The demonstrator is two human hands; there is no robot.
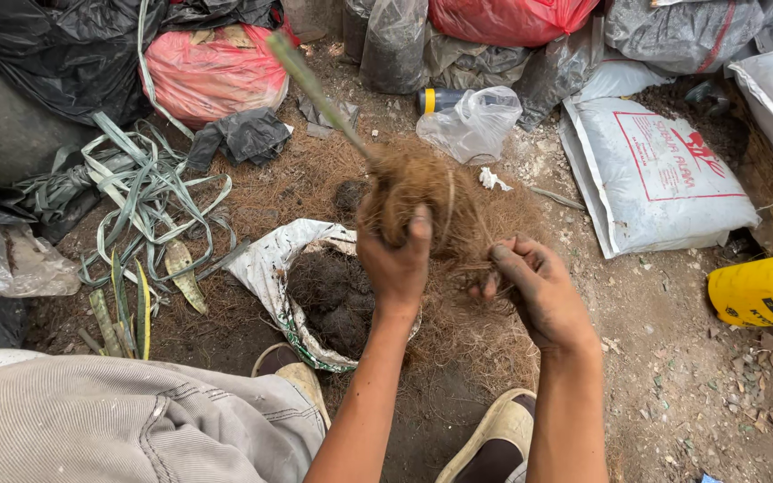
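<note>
Fibre-wrapped root ball sits gripped in the raised left hand; right hand pinches loose fibres beside it.

Soft even daylight, no hard shadows, sharp center, slight wide-angle bend at edges, no glare

Both forearms bare to the elbow, no sleeves, watch or rings in view. Left hand and right hand gloveless, smeared with dark soil; grime on knuckles and around the nails. Trousers of light grey-beige cloth with a fine ribbed weave, creased, one stitched seam running across the thigh. Slip-on shoes, pale cream and scuffed, with dark openings: left shoe, right shoe. Soles and rims dirt-stained.
</note>
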